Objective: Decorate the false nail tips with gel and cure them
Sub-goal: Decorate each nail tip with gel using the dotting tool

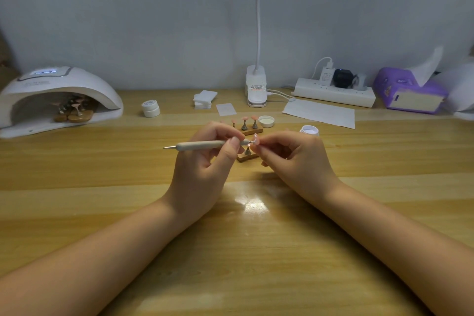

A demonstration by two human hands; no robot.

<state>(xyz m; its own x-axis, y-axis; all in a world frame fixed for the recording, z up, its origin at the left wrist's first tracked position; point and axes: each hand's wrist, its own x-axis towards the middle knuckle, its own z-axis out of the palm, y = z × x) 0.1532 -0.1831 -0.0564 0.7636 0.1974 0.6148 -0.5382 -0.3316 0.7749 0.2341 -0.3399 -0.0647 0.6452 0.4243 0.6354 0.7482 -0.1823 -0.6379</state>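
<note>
Pink nail tip [256, 139], glossy, held just above a small wooden stand [247, 155] at mid-worktop [256, 238]. Right hand [295, 161] pinches the tip between its fingers. Left hand [205, 161] pinches a pale dotting tool [202, 146], lying level, its metal point touching the tip (contact spot too small to detail). Behind: second stand [247, 128] carrying three pink tips; open gel jar [309, 131]. Far left, curing lamp [59, 100] sheltering more stands.

A power strip [333, 95] sits beside a purple tissue box [407, 95].
</note>
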